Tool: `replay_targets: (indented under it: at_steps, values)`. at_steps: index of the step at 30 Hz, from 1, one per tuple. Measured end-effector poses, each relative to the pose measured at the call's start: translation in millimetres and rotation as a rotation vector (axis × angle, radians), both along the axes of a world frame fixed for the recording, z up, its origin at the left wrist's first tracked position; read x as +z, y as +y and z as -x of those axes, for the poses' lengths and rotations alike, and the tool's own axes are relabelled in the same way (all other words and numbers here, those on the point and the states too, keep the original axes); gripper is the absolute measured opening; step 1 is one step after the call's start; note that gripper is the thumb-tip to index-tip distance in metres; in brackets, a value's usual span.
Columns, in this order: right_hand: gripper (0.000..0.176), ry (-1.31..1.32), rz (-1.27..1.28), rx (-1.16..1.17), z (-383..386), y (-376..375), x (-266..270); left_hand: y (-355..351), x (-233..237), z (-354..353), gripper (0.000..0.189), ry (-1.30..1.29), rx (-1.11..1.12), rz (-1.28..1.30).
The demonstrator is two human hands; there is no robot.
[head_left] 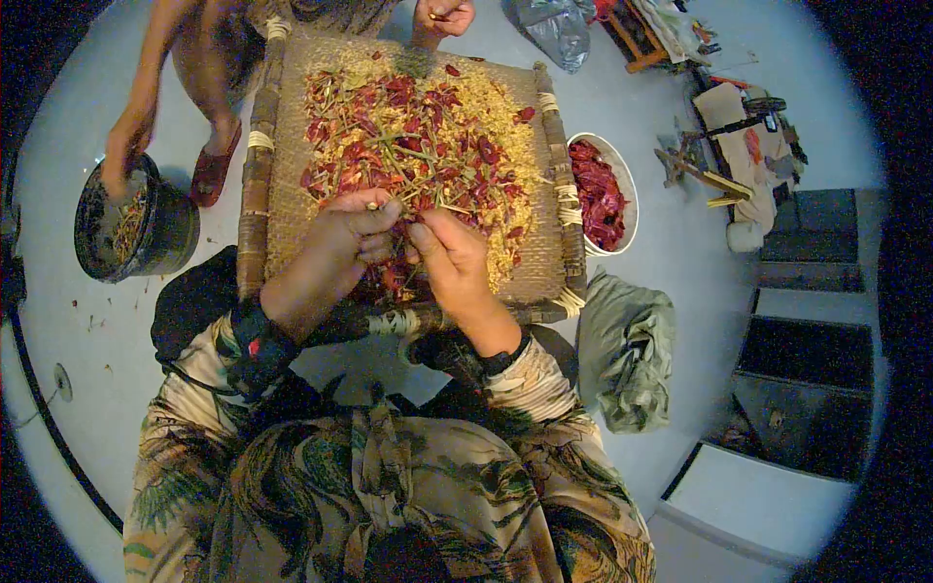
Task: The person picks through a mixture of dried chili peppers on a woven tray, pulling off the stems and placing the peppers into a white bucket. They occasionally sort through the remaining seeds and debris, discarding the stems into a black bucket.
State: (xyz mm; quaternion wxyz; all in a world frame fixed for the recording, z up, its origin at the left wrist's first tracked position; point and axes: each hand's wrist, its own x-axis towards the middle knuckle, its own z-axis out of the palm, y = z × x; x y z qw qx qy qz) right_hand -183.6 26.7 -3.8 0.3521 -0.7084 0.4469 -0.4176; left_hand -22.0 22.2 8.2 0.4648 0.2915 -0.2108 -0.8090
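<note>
In front of me is a woven tray [285,194] with a wooden frame. Yellow chili seeds [520,160], torn dried red chilies [398,92] and greenish stems [428,151] lie spread over it. My left hand [355,233] is over the near part of the tray, its fingers pinched together. Close beside it, almost touching, my right hand [455,260] also pinches with thumb and fingers. Whatever is between the fingertips is small and blends with the stems, so I cannot make it out.
Across the tray sits another person, one hand [121,160] reaching into a black bucket [160,238] holding stems, the other hand [447,15] at the far edge. A white bucket [630,199] of red chilies stands right, near a greenish sack [627,350]. A grey plastic bag [554,29] lies behind.
</note>
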Motion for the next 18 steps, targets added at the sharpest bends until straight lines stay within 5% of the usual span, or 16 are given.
replay_targets:
  at_steps: [7, 9, 13, 18]
  values:
    - [0.015, -0.048, -0.122, 0.042, -2, 3, 12, 2, -6, -4, 0.011, 0.100, -0.062, -0.055]
    - [0.014, -0.069, -0.244, 0.047, -1, 0, 6, 0, -11, 0, 0.012, -0.123, 0.048, 0.035]
    - [0.022, 0.185, 0.013, -0.035, -8, -2, 12, 3, -6, 6, 0.013, -0.550, 0.293, 0.314]
    - [0.035, 0.384, 0.102, -0.070, -11, 3, 20, 6, 3, 6, 0.012, -0.554, 0.261, 0.301]
